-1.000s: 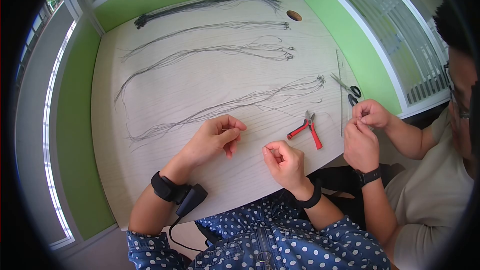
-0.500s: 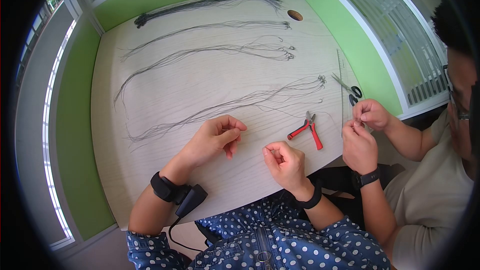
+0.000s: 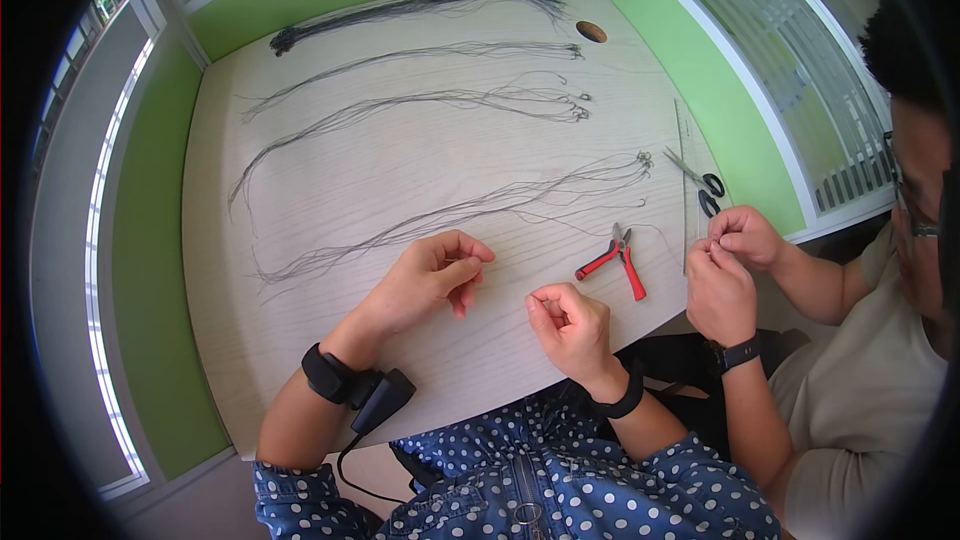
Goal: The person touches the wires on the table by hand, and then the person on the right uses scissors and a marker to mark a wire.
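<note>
My left hand (image 3: 435, 275) rests on the table with fingers curled and thumb against the index finger. My right hand (image 3: 572, 325) is closed too, to its right and nearer the table edge. Whatever either hand may hold is hidden or too thin to see. Beyond my left hand lies a loose bunch of thin dark lines (image 3: 480, 202) with small fishing hooks (image 3: 643, 160) at its right end. Pliers with red handles (image 3: 626, 265) lie open to the right of my right hand.
Further back lie two more hooked line bunches (image 3: 400, 100) (image 3: 420, 52) and a thick dark bundle (image 3: 420, 8). Scissors (image 3: 700, 175) and a ruler (image 3: 683, 140) lie at the right. A co-worker's hands (image 3: 730, 270) are pinched together there. Green partitions (image 3: 690, 70) border the table (image 3: 230, 340).
Both my hands stay where they were. The co-worker's hands and head have shifted very slightly.
</note>
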`<action>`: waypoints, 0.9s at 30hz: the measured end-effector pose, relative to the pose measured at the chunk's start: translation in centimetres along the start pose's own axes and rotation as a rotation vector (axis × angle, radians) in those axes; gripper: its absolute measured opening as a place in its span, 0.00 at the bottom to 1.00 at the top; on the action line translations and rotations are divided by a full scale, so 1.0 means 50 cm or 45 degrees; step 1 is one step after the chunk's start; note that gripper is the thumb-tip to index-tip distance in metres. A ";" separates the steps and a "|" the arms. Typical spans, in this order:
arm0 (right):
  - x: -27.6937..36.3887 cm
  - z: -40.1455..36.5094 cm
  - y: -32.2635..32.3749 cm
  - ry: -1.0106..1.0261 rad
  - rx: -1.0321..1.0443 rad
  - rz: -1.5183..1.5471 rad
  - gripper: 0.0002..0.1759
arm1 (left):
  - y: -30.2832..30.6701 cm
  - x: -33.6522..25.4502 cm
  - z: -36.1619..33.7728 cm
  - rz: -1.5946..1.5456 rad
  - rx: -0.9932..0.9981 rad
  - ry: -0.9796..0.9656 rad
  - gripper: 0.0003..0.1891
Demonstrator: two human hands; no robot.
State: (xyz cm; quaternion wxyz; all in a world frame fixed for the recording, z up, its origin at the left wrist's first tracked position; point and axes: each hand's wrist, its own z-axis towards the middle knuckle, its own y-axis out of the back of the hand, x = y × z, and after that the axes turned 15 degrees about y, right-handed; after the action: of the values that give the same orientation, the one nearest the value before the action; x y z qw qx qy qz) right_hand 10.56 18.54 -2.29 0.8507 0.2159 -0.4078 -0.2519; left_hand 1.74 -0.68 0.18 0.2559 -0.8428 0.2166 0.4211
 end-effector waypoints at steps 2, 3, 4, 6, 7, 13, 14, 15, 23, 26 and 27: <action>-0.001 -0.001 -0.001 -0.009 -0.003 0.011 0.04 | 0.000 0.000 0.000 -0.005 -0.001 0.000 0.08; -0.001 -0.001 -0.002 -0.021 -0.006 0.023 0.04 | 0.001 0.000 0.000 -0.006 0.004 -0.003 0.08; 0.000 -0.002 -0.001 -0.019 -0.006 0.026 0.04 | 0.000 -0.001 -0.001 -0.006 0.008 -0.006 0.08; 0.001 -0.001 -0.001 -0.024 -0.006 0.038 0.04 | -0.002 -0.003 -0.004 0.005 -0.002 -0.007 0.07; 0.002 0.000 -0.002 -0.019 0.000 0.052 0.04 | -0.003 -0.004 -0.006 0.016 -0.011 -0.005 0.07; 0.003 -0.001 0.000 -0.113 0.048 -0.028 0.04 | 0.002 0.002 0.001 0.038 -0.008 -0.036 0.07; 0.004 -0.002 0.000 -0.129 0.054 -0.019 0.05 | 0.004 0.002 0.002 0.052 0.015 -0.024 0.08; 0.006 0.008 0.004 -0.107 0.052 -0.012 0.05 | 0.006 -0.001 0.002 0.056 -0.002 -0.040 0.08; 0.083 0.140 0.054 -0.091 0.197 -0.144 0.09 | 0.003 -0.008 -0.006 0.057 0.038 -0.054 0.09; 0.099 0.191 0.055 -0.037 0.338 -0.288 0.12 | 0.006 -0.005 -0.002 0.041 0.066 -0.096 0.09; 0.100 0.207 0.055 -0.015 0.436 -0.353 0.13 | 0.006 -0.005 0.000 0.045 0.069 -0.098 0.09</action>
State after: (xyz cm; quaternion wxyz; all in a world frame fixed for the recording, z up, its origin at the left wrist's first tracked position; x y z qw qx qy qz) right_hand 5.68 15.98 8.15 0.7565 0.4097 -0.4160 -0.2946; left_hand 1.45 -0.89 0.30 0.2794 -0.8147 0.2326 0.4517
